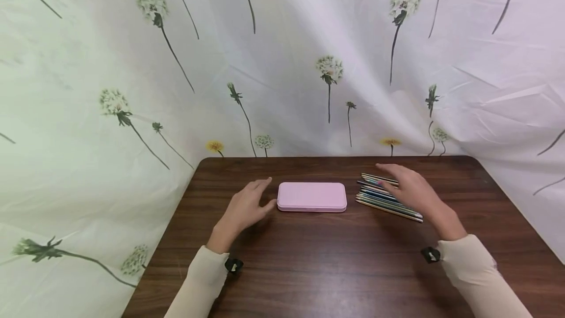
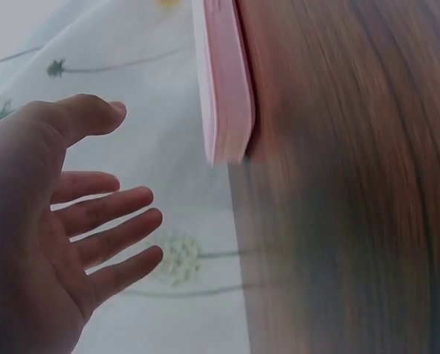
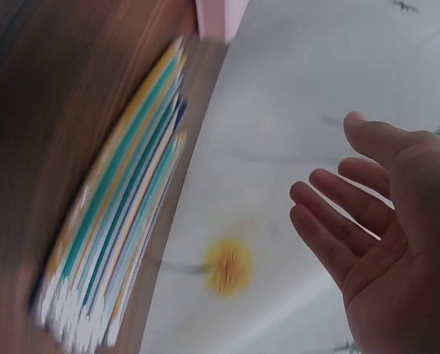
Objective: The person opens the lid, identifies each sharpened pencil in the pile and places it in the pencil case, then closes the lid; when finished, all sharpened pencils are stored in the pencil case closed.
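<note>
A closed pink pencil case (image 1: 312,195) lies flat near the middle of the table. Just left of it hovers my left hand (image 1: 248,205), fingers spread and holding nothing; in the left wrist view the hand (image 2: 72,214) is apart from the case (image 2: 231,81). To the right of the case lies a loose row of several coloured pencils (image 1: 384,200), their points toward the case. Above the pencils is my right hand (image 1: 412,190), relaxed and without anything in its grasp. The right wrist view shows the pencils (image 3: 117,206) beside that hand (image 3: 382,214).
The dark wooden table (image 1: 309,269) has its far edge against a white cloth (image 1: 282,53) printed with dandelions, which also hangs on the left and right. Each wrist wears a small dark strap piece below a cream sleeve (image 1: 200,278).
</note>
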`<state>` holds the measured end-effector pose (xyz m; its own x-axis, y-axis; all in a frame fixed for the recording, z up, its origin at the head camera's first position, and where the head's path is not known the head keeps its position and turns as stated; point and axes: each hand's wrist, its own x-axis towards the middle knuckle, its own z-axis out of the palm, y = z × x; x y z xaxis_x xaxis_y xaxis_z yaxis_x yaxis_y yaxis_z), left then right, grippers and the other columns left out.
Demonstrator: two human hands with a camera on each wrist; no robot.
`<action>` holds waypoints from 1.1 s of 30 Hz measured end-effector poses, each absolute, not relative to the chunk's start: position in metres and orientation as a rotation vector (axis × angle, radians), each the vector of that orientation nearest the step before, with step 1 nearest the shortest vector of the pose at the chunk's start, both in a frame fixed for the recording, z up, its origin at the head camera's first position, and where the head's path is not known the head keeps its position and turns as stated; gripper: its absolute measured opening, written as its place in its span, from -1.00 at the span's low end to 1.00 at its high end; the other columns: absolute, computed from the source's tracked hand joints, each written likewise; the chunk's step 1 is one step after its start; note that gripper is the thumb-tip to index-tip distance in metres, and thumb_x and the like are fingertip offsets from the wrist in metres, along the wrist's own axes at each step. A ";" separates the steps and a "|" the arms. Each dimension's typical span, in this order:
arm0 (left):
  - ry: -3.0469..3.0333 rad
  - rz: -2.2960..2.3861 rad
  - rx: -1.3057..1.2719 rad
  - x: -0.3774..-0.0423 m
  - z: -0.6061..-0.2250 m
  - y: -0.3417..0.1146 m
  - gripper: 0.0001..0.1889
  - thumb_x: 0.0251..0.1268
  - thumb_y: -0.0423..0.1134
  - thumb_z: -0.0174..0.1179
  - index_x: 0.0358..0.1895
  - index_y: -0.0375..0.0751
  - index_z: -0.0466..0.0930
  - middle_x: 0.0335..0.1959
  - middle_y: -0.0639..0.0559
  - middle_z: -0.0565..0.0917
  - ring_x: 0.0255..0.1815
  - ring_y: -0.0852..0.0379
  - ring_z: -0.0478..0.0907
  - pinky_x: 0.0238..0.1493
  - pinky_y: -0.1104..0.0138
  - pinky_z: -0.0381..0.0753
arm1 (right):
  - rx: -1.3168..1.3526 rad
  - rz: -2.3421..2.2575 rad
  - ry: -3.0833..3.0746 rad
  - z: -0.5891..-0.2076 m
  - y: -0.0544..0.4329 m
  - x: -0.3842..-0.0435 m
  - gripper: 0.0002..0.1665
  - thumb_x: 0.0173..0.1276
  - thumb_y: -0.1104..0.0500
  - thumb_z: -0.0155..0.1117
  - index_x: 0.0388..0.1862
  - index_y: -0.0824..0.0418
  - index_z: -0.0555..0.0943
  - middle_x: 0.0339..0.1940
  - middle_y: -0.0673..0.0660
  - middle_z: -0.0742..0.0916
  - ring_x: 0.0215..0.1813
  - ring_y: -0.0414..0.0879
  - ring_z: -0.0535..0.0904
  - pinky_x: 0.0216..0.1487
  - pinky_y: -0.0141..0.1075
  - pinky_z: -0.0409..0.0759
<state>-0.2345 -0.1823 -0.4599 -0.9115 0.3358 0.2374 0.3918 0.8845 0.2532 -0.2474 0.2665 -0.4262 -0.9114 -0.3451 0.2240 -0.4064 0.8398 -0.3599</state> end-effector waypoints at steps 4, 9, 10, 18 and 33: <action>-2.907 -0.484 -0.585 -0.239 -0.464 -0.166 -0.24 0.43 0.04 0.38 0.58 -0.22 0.41 0.48 -0.19 0.57 0.51 -0.17 0.51 0.33 -0.13 0.64 | 0.700 0.652 -2.806 -0.435 0.237 -0.255 -0.44 0.59 0.05 0.35 0.45 0.24 0.59 0.39 0.30 0.70 0.41 0.28 0.61 0.36 0.25 0.57; -2.936 -0.525 -0.651 -0.247 -0.475 -0.150 -0.16 0.37 0.05 0.40 0.61 -0.25 0.35 0.53 -0.20 0.51 0.56 -0.16 0.45 0.39 -0.12 0.60 | 0.833 0.693 -2.779 -0.445 0.203 -0.263 -0.47 0.55 0.07 0.39 0.40 0.25 0.64 0.35 0.25 0.73 0.40 0.22 0.65 0.36 0.19 0.61; -2.938 -0.534 -0.667 -0.250 -0.477 -0.147 -0.15 0.36 0.05 0.41 0.62 -0.26 0.34 0.55 -0.21 0.49 0.58 -0.16 0.43 0.41 -0.11 0.59 | 0.861 0.691 -2.777 -0.446 0.196 -0.265 -0.48 0.55 0.08 0.40 0.39 0.26 0.65 0.34 0.25 0.74 0.39 0.21 0.65 0.36 0.18 0.60; -2.997 -0.508 -0.724 -0.264 -0.490 -0.135 -0.06 0.31 0.08 0.42 0.64 -0.31 0.27 0.64 -0.21 0.35 0.67 -0.12 0.28 0.54 -0.02 0.47 | 0.997 0.664 -2.834 -0.466 0.158 -0.277 -0.48 0.55 0.09 0.38 0.37 0.32 0.64 0.34 0.27 0.73 0.44 0.20 0.61 0.46 0.16 0.54; -2.992 -0.427 -0.850 -0.278 -0.494 -0.123 -0.03 0.16 0.07 0.40 0.60 -0.36 0.33 0.60 -0.25 0.41 0.65 -0.16 0.31 0.56 0.05 0.45 | 1.008 0.573 -3.047 -0.482 0.132 -0.290 -0.11 0.35 -0.05 0.55 0.55 0.27 0.47 0.55 0.32 0.55 0.59 0.27 0.41 0.60 0.18 0.37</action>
<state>-0.2782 -0.1228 -0.4942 -0.8532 0.5160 0.0759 0.5166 0.8163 0.2584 -0.2896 0.1323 -0.4825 -0.8026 -0.5966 -0.0027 -0.5549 0.7481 -0.3639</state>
